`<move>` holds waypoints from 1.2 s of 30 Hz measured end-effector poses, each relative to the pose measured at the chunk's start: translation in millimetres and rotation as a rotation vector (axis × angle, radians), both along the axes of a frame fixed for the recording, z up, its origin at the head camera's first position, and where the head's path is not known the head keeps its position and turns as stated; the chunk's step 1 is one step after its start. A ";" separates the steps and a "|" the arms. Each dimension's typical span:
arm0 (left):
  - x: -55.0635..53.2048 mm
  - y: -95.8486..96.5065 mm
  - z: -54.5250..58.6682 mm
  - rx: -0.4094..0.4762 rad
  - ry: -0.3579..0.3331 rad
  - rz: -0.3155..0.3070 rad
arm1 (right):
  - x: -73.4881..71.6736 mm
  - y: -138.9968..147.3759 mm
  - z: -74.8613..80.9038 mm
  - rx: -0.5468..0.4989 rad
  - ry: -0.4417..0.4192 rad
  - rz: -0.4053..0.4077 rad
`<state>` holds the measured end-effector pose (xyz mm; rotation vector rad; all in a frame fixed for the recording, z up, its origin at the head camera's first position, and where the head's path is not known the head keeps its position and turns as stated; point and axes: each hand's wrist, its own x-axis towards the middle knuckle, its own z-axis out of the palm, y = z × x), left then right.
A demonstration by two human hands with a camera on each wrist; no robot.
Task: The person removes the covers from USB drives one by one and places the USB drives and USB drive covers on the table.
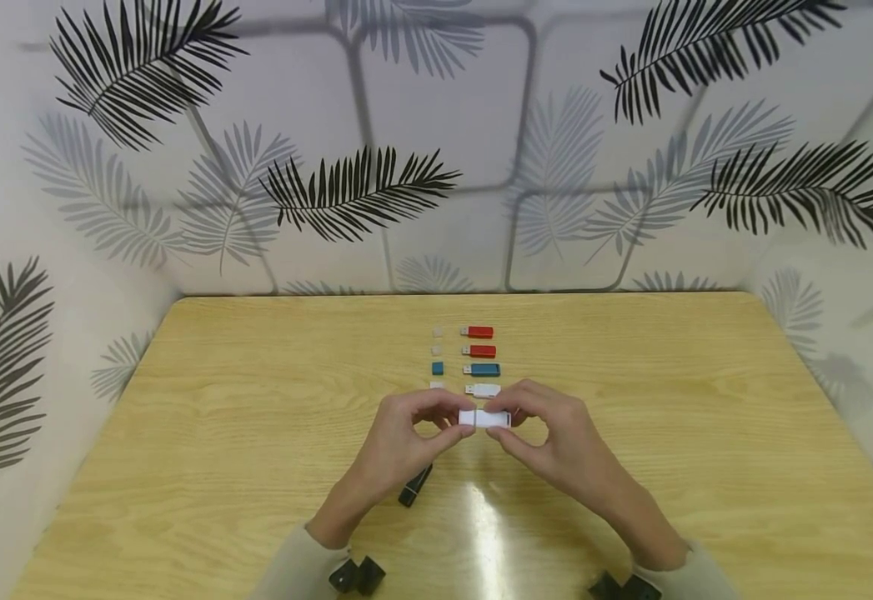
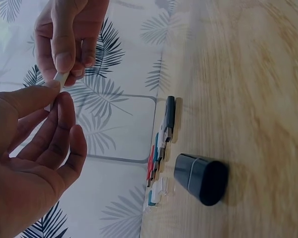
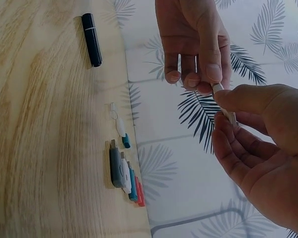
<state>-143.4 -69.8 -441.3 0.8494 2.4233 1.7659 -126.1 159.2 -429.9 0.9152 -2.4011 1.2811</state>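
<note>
A white USB stick [image 1: 493, 419] is held level above the table between both hands. My left hand [image 1: 403, 423] pinches its white cap [image 1: 467, 417] between thumb and fingers. With thumb and fingertips my right hand [image 1: 560, 433] grips the stick's body at the other end. A thin seam shows where cap and body meet. Beyond the hands, a white uncapped stick [image 1: 484, 390], a blue one [image 1: 483, 370] and two red ones [image 1: 481, 352] lie in a column. A dark grey stick [image 3: 116, 166] in that row shows in the wrist views, hidden by the hands from above.
Left of the sticks stands a column of loose caps, a blue cap [image 1: 438, 367] and pale ones among them. A black capped stick [image 1: 415, 486] lies beside the left forearm. The wooden table [image 1: 256, 375] ends against a leaf-patterned cloth [image 1: 436, 117].
</note>
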 end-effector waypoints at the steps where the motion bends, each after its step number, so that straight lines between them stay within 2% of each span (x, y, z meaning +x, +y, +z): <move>1: -0.1 -0.4 -0.1 0.000 0.000 -0.001 | 0.2 0.1 0.4 -0.002 0.002 0.004; 19: -0.4 -8.6 6.8 0.079 -0.022 -0.076 | 3.9 2.8 8.6 -0.019 -0.008 0.054; 36: -1.2 -11.3 10.1 0.118 -0.010 -0.122 | 4.8 3.4 14.3 -0.041 0.035 0.104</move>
